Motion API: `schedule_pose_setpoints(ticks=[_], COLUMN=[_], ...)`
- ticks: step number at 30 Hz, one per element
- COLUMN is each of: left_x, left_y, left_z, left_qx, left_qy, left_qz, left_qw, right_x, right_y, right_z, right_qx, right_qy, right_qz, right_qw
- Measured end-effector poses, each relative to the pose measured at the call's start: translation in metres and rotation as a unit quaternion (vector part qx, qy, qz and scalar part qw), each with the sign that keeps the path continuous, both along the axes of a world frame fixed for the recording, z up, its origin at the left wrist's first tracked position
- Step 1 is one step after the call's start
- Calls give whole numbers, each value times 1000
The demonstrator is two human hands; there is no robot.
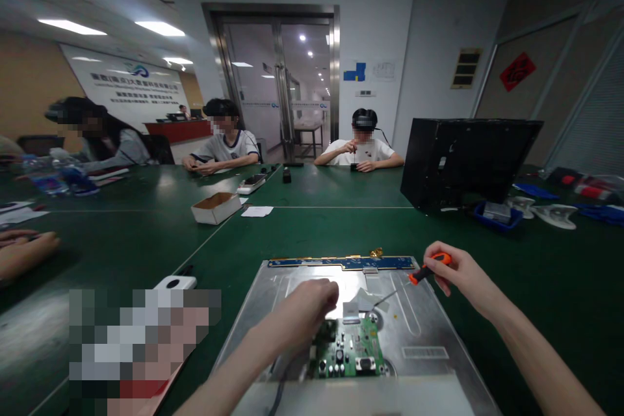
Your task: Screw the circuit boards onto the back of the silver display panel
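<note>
An orange and black screwdriver [429, 267] is in my right hand [455, 273], held by its handle. Its shaft slants down to the left, and the tip is by the upper right corner of a green circuit board [348, 344]. That board lies on a flat metal display panel [424, 312], with a blue circuit strip [341, 263] along the panel's far edge. My left hand [314, 302] is closed over the board's upper left side; its fingertips are hidden, as is anything in them. A flat ribbon cable [350, 312] and silvery tape sit at the board's far edge.
A black monitor housing [468, 159] stands at the right, near a blue tray [497, 216]. Left of the panel are a white device [178, 282] and a blurred-out patch. A small open box [217, 208] lies farther off. Several people sit around the green table [351, 227].
</note>
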State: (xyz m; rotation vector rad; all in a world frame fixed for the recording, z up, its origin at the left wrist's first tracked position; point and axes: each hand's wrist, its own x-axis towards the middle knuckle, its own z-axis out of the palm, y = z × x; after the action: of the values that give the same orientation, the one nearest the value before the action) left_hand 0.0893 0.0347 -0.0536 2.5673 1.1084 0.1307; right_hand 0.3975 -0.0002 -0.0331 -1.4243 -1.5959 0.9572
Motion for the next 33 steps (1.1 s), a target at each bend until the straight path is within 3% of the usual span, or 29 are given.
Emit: schedule_pose_setpoints(ticks=[5, 8, 13, 16, 33], left_x=[31, 46, 55, 55, 54], left_y=[-45, -58, -60, -60, -60], left_z=[2, -17, -59, -71, -76], left_qx=[19, 71, 126, 155, 216], left_qy=[-33, -51, -47, -37, -64], left_qz=[-74, -80, -95, -105, -111], left_qw=[997, 993, 986, 982, 968], right_x=[-2, -6, -12, -14, -27], right_y=[1, 4, 6, 6, 0], right_z=[-12, -21, -33, -36, -34], right_qx=[22, 44, 51, 53, 73], right_qy=[83, 116, 123, 123, 100], right_qz=[-89, -131, -150, -151, -141], right_qw=[992, 984, 980, 979, 982])
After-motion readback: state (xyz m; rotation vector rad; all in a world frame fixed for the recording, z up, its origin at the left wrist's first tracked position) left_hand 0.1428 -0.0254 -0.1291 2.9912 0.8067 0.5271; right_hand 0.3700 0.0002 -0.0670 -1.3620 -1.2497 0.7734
